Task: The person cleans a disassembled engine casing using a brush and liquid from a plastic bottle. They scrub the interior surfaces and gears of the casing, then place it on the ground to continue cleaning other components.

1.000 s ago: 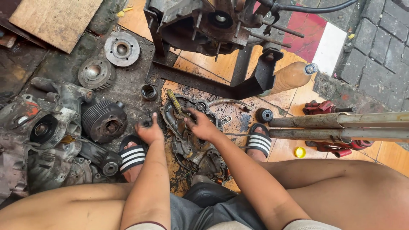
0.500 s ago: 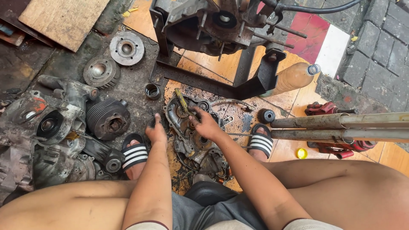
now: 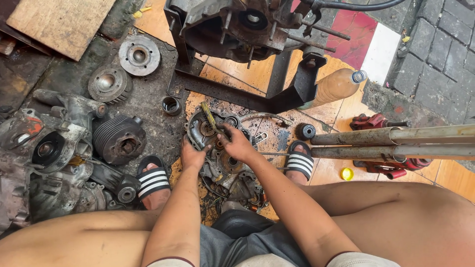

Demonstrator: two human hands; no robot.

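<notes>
A grimy metal engine case half (image 3: 225, 168) lies on the floor between my feet. My left hand (image 3: 192, 154) grips its left edge. My right hand (image 3: 237, 143) is closed on a screwdriver with a yellow-green handle (image 3: 209, 114), whose tip points into the case near a round bearing seat. The fingers hide the tool's shaft.
A larger engine block (image 3: 237, 24) sits on a black steel stand (image 3: 292, 94) ahead. A finned cylinder (image 3: 118, 139), two round hubs (image 3: 139, 54) and more engine parts (image 3: 44, 153) lie left. Two metal tubes (image 3: 396, 143), a brown bottle (image 3: 336, 85) and a red tool (image 3: 371, 121) are right.
The view has shifted slightly. My right hand has moved a little toward the upper part of the case with the screwdriver; my left hand stays on the case edge.
</notes>
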